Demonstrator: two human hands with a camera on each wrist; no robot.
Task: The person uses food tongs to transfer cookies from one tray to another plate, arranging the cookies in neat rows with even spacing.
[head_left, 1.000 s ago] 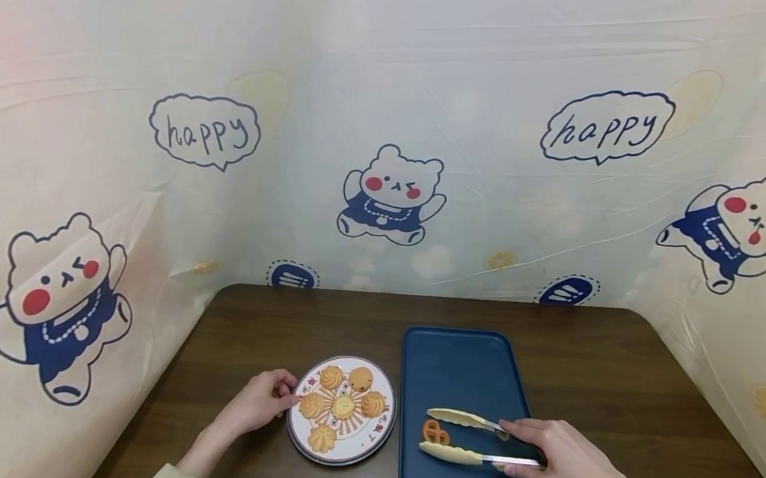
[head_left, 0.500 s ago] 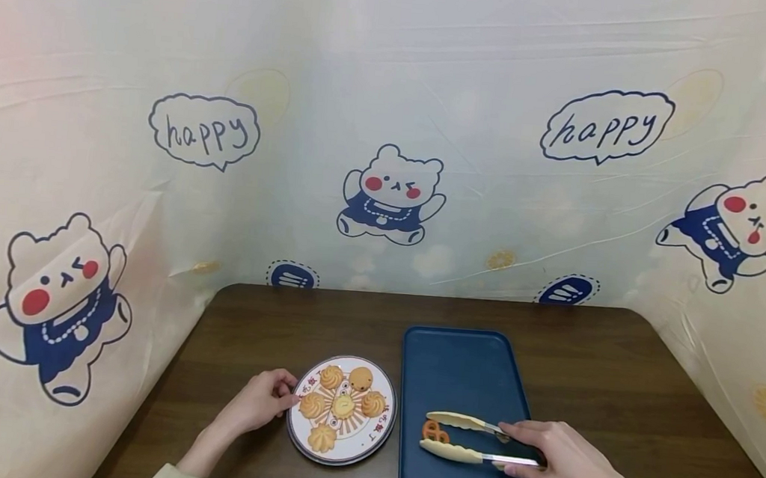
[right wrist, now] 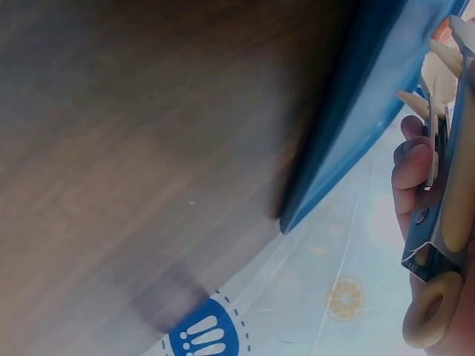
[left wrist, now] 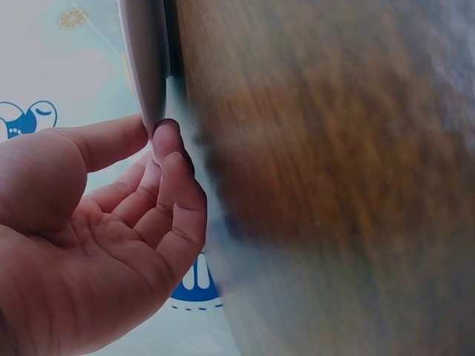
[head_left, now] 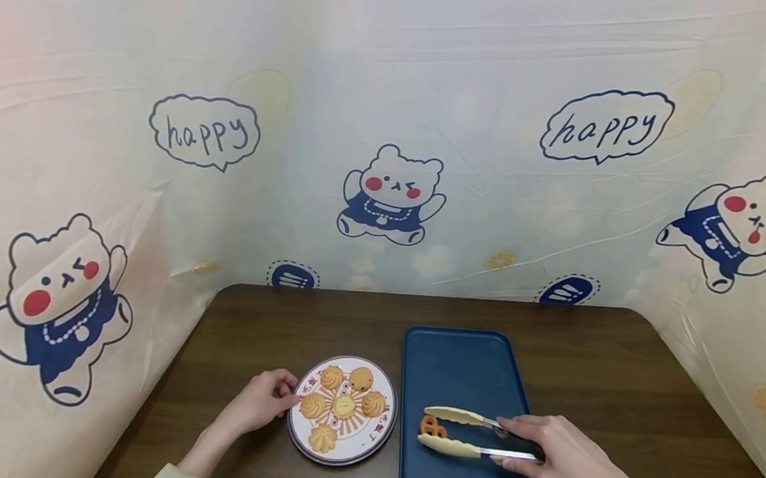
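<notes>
My left hand (head_left: 260,402) pinches the left rim of a round white plate (head_left: 374,437) between thumb and fingertips, and the left wrist view shows this plate (left wrist: 142,59) edge-on. Several piped butter cookies (head_left: 373,404) lie on it. My right hand (head_left: 561,459) holds food tongs (head_left: 454,447) with cream scalloped tips and metal arms over a dark blue tray (head_left: 461,365). Between the parted tips sits a small brown pretzel (head_left: 432,426), close to the lower tip; whether it is lifted I cannot tell. The right wrist view shows the tongs (right wrist: 438,193) at its right edge.
Plate and tray stand side by side on a dark wooden table (head_left: 282,314), with a narrow gap between them. A printed curtain (head_left: 479,224) with cartoon bears closes in the back and both sides.
The right hand has shifted the tongs slightly to the left and away from me, and the pretzel has moved a little with them. The left hand and plate have stayed put.
</notes>
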